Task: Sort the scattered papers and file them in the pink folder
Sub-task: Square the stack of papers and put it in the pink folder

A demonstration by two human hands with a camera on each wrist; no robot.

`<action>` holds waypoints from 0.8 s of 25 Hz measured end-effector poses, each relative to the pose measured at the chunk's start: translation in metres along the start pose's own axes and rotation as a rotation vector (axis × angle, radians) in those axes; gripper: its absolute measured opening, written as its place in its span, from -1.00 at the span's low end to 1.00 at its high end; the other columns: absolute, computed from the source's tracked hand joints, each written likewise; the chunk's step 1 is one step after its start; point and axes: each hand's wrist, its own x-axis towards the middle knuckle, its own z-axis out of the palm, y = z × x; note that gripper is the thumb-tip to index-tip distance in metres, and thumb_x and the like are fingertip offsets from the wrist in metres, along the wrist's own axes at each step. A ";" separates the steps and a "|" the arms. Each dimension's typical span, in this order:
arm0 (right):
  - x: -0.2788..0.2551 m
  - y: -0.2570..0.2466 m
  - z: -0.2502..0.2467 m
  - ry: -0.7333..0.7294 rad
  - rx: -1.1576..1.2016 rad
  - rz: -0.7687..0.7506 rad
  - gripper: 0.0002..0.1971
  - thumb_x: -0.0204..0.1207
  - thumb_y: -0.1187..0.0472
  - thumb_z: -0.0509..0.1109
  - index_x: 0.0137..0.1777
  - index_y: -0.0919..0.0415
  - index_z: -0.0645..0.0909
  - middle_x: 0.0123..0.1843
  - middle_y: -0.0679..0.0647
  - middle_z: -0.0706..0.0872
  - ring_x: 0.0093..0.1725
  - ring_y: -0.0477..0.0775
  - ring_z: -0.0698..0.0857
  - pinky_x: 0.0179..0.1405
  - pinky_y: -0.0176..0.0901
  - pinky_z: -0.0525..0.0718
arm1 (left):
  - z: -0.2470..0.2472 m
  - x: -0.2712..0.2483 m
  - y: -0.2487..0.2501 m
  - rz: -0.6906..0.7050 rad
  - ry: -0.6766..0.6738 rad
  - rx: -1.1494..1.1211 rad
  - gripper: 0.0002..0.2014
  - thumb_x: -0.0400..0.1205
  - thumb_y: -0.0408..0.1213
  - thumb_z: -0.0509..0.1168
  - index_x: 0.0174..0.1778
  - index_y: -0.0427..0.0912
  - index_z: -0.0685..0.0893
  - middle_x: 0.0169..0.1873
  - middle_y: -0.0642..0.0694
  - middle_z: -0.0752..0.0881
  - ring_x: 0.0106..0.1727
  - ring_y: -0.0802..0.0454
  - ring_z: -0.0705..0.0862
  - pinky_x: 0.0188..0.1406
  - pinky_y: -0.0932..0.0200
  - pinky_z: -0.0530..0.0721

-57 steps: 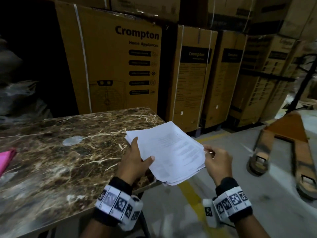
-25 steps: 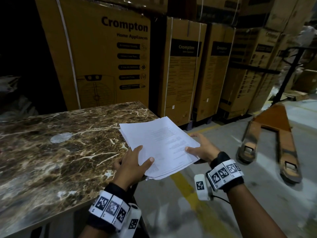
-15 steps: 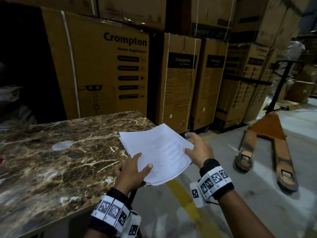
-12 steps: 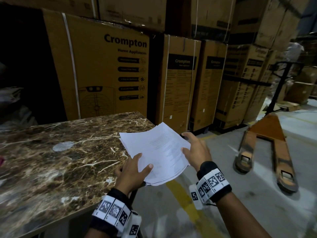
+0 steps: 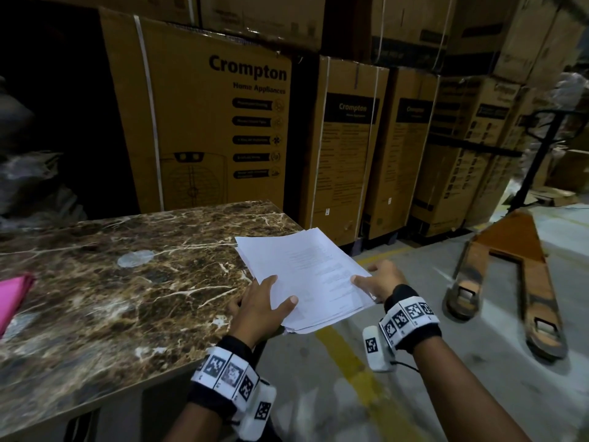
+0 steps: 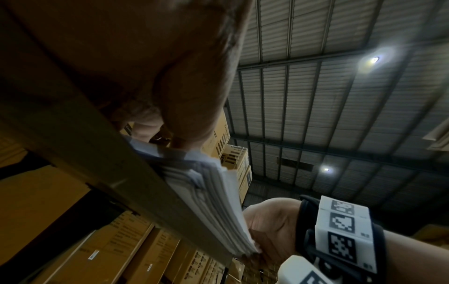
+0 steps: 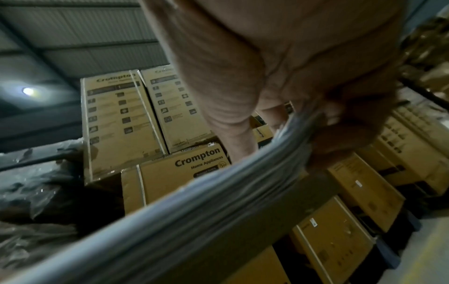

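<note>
Both hands hold the gathered stack of papers [image 5: 306,275] over the near corner of the tabletop [image 5: 127,288]; the left hand [image 5: 261,311] clamps its near-left edge, thumb on top and fingers beneath; the right hand [image 5: 379,280] pinches the right edge likewise, wrist turned inward. The step in hand looks like squaring the sheets, gathering apparently done; the pink folder [image 5: 12,295] lies well to the left of the left hand, so filing would call for carrying the stack leftward and opening that folder.
</note>
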 end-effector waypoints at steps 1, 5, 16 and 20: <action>-0.002 0.000 0.000 0.003 -0.064 -0.001 -0.50 0.41 -0.09 0.59 0.21 0.21 0.64 0.14 0.18 0.76 0.10 0.27 0.74 0.15 0.11 0.74 | 0.000 0.000 0.000 0.003 0.001 0.000 -0.27 0.64 0.35 0.16 0.69 0.10 0.23 0.67 0.02 0.30 0.70 -0.01 0.19 0.63 -0.15 -0.05; -0.003 0.001 0.001 -0.013 -0.050 0.005 -0.62 0.43 -0.07 0.59 0.03 0.22 0.69 0.03 0.18 0.79 0.02 0.25 0.76 0.07 0.08 0.78 | 0.001 0.002 -0.003 0.008 -0.017 -0.032 -0.13 0.48 0.44 0.10 0.68 0.07 0.26 0.66 0.00 0.33 0.68 -0.03 0.22 0.65 -0.21 0.02; -0.009 -0.012 -0.003 -0.085 0.148 -0.137 -0.40 0.45 0.20 0.59 0.47 0.18 0.47 0.34 0.09 0.63 0.26 0.22 0.67 0.14 0.13 0.75 | -0.002 0.000 -0.001 -0.004 0.037 -0.097 -0.33 0.65 0.25 0.26 0.65 0.08 0.33 0.64 0.00 0.35 0.65 -0.04 0.29 0.66 -0.14 0.06; -0.036 -0.031 -0.011 0.067 0.123 -0.450 -0.43 0.58 0.33 0.41 0.42 -0.31 0.43 0.39 0.03 0.58 0.42 0.22 0.52 0.27 0.08 0.64 | -0.006 0.003 -0.011 -0.024 0.107 -0.468 -0.44 0.60 0.09 0.44 0.50 0.10 0.50 0.54 -0.01 0.50 0.51 -0.04 0.51 0.50 -0.19 0.50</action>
